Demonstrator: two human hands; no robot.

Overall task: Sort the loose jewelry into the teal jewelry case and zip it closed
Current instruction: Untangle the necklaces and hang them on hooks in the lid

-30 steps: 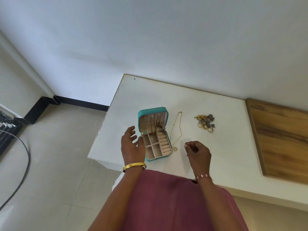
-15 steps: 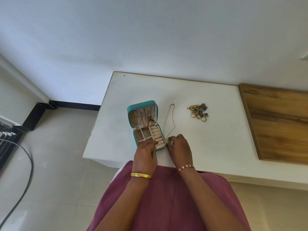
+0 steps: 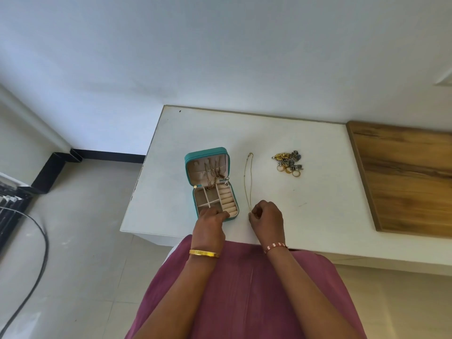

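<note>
The teal jewelry case lies open on the white table, lid raised at the back with chains hanging inside it. Its beige tray has square compartments and ring rolls. My left hand rests on the case's near edge, fingers curled over the front compartment. A thin gold necklace lies stretched out just right of the case. My right hand pinches the necklace's near end. A pile of rings and earrings sits farther right.
A wooden board covers the table's right part. The table's left edge drops to a tiled floor, where a black cable curves. A white wall stands behind the table.
Both hands came down toward the case and necklace. The left hand settled on the case's front edge, and the right hand closed on the necklace's near end, then shifted slightly right.
</note>
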